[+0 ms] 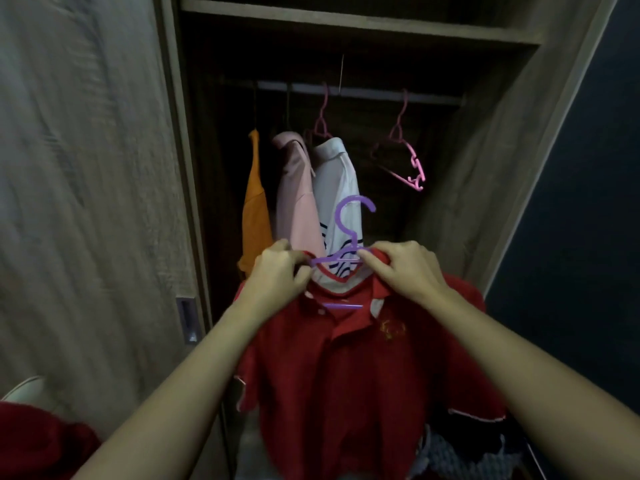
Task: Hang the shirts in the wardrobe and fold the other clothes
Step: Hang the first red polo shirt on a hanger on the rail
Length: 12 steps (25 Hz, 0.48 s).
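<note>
The red shirt (339, 358) is up in front of the open wardrobe, draped on a purple hanger (349, 237) whose hook stands upright above the collar. The left hand (282, 268) is on the collar's left side, fingers curled in and pinching the red fabric right by the hanger's shoulder. The right hand (405, 268) mirrors it on the other side, knuckles up, fingers curled round the collar, index finger pointing in towards the hanger's neck. Both forearms reach forward and up, converging on the collar. The shirt front faces the camera and hangs down between the arms.

Behind it, an orange shirt (256, 209), a pink shirt (298, 195) and a white shirt (337, 178) hang from the rail (367, 91), with an empty pink hanger (407, 157) to their right. Mixed clothes (464, 452) lie at lower right.
</note>
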{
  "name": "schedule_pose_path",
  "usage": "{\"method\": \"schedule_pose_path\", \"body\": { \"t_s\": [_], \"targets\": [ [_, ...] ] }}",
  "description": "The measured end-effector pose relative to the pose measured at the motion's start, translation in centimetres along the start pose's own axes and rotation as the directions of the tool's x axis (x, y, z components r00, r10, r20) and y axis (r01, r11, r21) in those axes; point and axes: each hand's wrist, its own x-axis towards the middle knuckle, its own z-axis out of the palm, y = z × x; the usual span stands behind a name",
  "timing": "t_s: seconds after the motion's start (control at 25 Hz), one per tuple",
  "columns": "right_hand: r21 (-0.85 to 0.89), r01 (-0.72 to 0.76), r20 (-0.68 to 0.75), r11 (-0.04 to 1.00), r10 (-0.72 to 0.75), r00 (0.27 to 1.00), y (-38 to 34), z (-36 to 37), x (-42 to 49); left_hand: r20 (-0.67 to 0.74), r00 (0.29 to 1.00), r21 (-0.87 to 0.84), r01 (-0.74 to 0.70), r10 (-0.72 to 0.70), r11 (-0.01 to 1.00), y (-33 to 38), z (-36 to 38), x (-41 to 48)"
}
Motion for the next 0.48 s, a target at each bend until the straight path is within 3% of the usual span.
{"method": "schedule_pose_path", "body": {
  "t_s": [0.12,0.2,0.28,0.4,0.48],
  "targets": [
    [0.210,-0.087,-0.042,0.974,0.098,0.994,1.6,-1.2,0.0,-0.002,0.997,-0.054,-0.076,0.076,0.996,-2.7,-1.3,0.1],
    [0.261,-0.060,-0.081,0.964,0.084,0.993,1.6,-1.6,0.0,0.102,0.990,0.010,-0.099,0.097,0.995,-4.3,-1.8,0.3],
    [0.253,-0.029,-0.080,0.967,0.051,0.996,1.1,-1.9,0.1,0.177,0.972,-0.054,-0.147,0.155,0.988,-4.3,-2.0,0.5],
    [0.193,-0.019,-0.042,0.981,0.028,0.999,2.2,-2.9,0.0,0.034,0.980,-0.234,-0.181,0.194,0.955,-5.0,-2.9,0.6],
    [0.302,-0.081,0.070,0.950,0.062,0.996,4.3,-3.4,-1.0,-0.032,0.989,-0.302,-0.146,0.143,0.942,-6.2,-4.1,0.5]
  ]
}}
